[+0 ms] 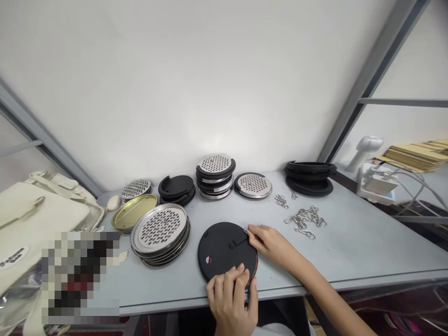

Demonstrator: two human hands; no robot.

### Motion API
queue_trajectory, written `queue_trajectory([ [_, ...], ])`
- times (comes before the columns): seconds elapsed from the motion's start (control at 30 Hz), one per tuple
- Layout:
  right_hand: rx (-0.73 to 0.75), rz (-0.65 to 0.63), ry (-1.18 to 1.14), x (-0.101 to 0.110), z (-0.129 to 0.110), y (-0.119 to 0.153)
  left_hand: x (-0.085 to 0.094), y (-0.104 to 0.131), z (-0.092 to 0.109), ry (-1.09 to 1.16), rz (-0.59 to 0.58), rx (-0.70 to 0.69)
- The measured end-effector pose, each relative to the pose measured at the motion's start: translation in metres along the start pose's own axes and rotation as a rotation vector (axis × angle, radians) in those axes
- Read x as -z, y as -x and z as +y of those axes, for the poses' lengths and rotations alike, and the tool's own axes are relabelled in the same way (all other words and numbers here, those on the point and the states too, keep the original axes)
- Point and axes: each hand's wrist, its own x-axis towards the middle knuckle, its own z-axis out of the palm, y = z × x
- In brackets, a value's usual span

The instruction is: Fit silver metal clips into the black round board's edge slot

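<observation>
A round black disc (219, 247) with a small round sticker and a slotted strap-like part lies at the table's front edge. My left hand (233, 298) grips its near edge, fingers bent over the top and thumb at the right side. At its upper right edge my right hand (266, 240) pinches a small metal clip, of which only a loop (246, 229) shows; the fingers hide the rest. Loose metal clips (306, 219) are piled to the right of this hand. Left of the disc stands a stack of round metal grater plates (163, 228).
Gold-coloured round lids (136, 212) lie behind the grater plates. Along the wall are black round holders (177, 189), a stack with perforated plates (216, 164), a single perforated disc (255, 185) and black rings (310, 184). A cream bag (38, 210) is at left; a white scanner (366, 151) stands right.
</observation>
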Motion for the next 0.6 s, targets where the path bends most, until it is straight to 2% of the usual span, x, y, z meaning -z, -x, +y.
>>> queue_trajectory([
  [0.6,0.003,0.016,-0.008,0.0018,-0.0008,0.0002,0.0005,0.0001,0.0001,0.002,-0.005,0.007],
])
